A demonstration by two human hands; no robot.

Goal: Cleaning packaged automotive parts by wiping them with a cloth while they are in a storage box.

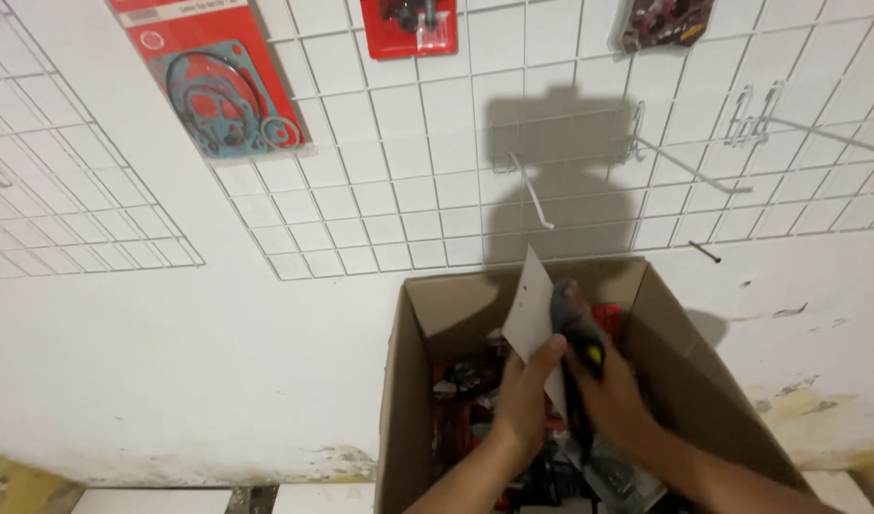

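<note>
Both of my hands are up over the open cardboard box (pixel 413 381), closed together on one flat packet (pixel 535 319). With my left hand (pixel 525 395) I pinch the packet's pale card backing from its lower edge, thumb pressed on the card, so that the card stands up tilted with its pointed top corner just above the box's far rim. With my right hand (pixel 616 395) I wrap my fingers round the dark part (pixel 580 347) on the packet's other face; it is black with a small yellow spot, and I cannot tell what kind of part it is. Neither hand is spread; both are clamped on this same packet, touching each other at the thumbs.

Down in the box, under my wrists, lie more packets in red and black (pixel 466 400), piled loosely against the left wall and across the bottom; a clear-wrapped one shows near the box's near right corner. Behind the box is a white wall carrying a white wire grid (pixel 380 190). Along the grid's top edge hang a red card with ring-shaped gaskets (pixel 218 81) at the left, a smaller red card (pixel 408 24) in the middle and a dark packet (pixel 665 21) further right. Bare wire hooks (pixel 689 162) stick out from the grid's right part, above the box's far right corner
</note>
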